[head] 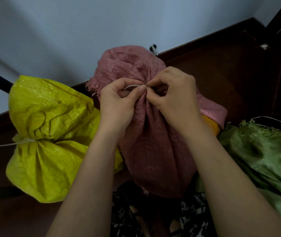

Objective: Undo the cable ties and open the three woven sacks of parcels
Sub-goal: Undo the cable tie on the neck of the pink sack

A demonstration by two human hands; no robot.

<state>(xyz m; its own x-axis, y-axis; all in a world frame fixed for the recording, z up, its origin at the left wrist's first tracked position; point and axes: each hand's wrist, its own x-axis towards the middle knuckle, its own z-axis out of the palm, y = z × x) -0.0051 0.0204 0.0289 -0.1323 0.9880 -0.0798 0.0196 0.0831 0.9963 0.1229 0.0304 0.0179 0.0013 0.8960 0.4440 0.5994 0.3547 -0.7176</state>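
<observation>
The white cable tie [131, 86] on the pink sack [146, 134] (its neck gathered) is pinched by the left hand [117, 100] and right hand [172, 93], fingers closed.

Access to the pink sack [146, 134] is confined: yellow sack [50, 134] touching on the left, green sack [264, 154] close on the right, wall [85, 31] just behind; bare floor [221, 79] lies far right.

Wall: I see a plain pale blue-grey wall [68, 31].
Skirting: dark brown strip [204, 35].
Floor: dark reddish-brown wood [221, 74].
Light: dim.
</observation>
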